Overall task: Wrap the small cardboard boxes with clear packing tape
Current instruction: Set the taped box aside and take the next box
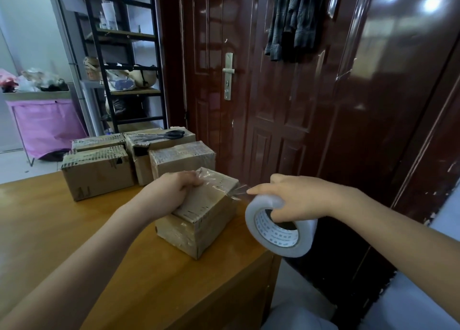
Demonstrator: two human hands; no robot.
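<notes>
I am holding the box [199, 215] down at the worktop [74, 230] edge with my left hand [174, 187] gripping its top, while my right hand [293, 197], just to its right, is gripping the tape roll [278, 232], a taut strip running leftward to the box's near corner.

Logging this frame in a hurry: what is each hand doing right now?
Left hand: fingers curled over the small brown cardboard box, holding it down.
Right hand: grips the white roll of clear packing tape.
</notes>
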